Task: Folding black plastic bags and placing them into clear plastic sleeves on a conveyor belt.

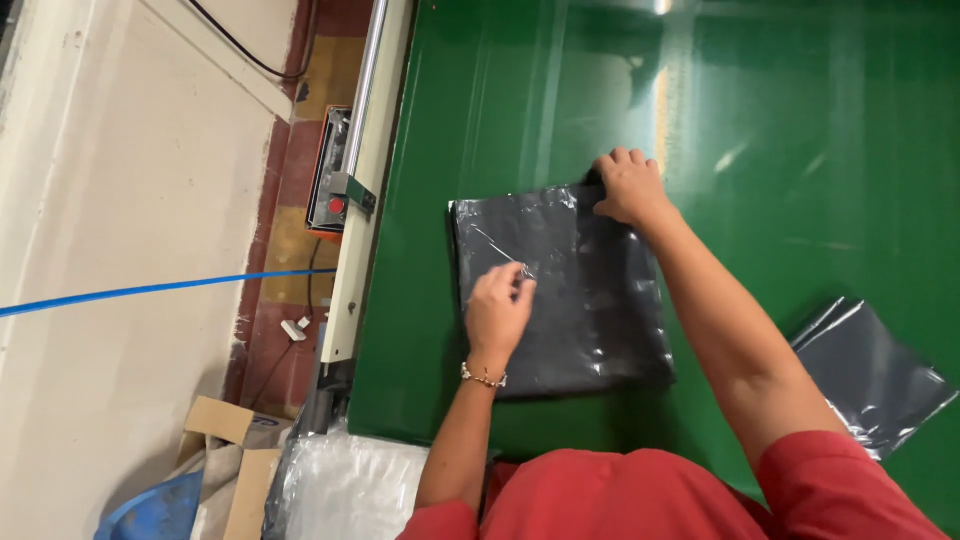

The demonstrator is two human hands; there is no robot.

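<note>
Head view, looking down on a green bench [800,120]; glossy surface, ceiling light reflected across the far side.

Black plastic-wrapped packet [575,300], flat and roughly square, lies on the bench just ahead of the person's red-sleeved torso; its clear film wrinkles and shines along the left and lower edges.

Left hand [497,308]: resting on the packet's near-left area, fingers curled in and pinching at the film near its upper-left part; whether any film is actually lifted between the fingertips cannot be told at this resolution; beaded bracelet [484,377] at the wrist.

Right hand [628,186]: at the packet's far edge, fingers bent over that edge and gripping it, forearm crossing above the packet's right side.

Second black plastic bag [872,375] lies flat on the bench to the right, well apart from the packet, untouched.

Off the bench, left: metal rail [366,95] along the bench edge; control box with a red button [330,185] beside it; blue strap [150,291] stretched over the pale floor; cardboard box [232,460] and a bundle of clear plastic [345,490] near the bottom edge.
</note>
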